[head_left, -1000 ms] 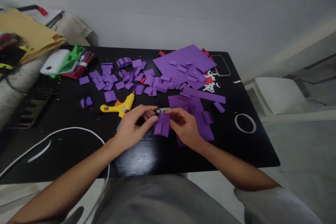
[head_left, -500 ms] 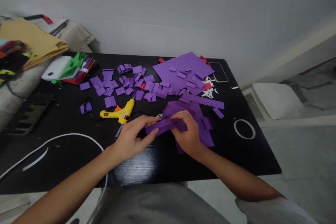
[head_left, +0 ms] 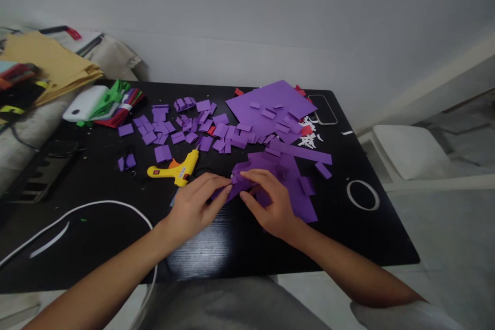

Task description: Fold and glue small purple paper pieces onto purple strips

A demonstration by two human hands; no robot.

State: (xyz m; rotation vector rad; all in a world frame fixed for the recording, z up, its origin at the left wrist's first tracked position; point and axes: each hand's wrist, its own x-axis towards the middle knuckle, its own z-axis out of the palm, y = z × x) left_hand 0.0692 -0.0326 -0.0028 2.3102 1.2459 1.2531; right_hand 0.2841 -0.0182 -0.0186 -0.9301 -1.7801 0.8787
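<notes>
A folded purple paper strip (head_left: 236, 189) is held between both hands over the near middle of the black table. My left hand (head_left: 198, 202) pinches its left end between thumb and fingers. My right hand (head_left: 268, 201) grips the right part, its index finger on the top edge and its thumb below. Purple sheets (head_left: 299, 201) lie under and beyond my right hand. A yellow glue gun (head_left: 176, 169) rests just left of my left hand. Behind it many small folded purple paper pieces (head_left: 185, 124) are scattered.
A larger purple sheet (head_left: 266, 103) lies at the back, near white paper scraps (head_left: 308, 136). A tape ring (head_left: 362, 195) sits to the right. A white cable (head_left: 112, 201) curves across the left. Coloured paper bundles (head_left: 116, 105) stand at the back left, and a white chair (head_left: 410, 152) is beyond the table's right edge.
My right hand has shifted left along the purple strip, closer to my left hand. The strip's right end now tilts up, and the view has moved slightly.
</notes>
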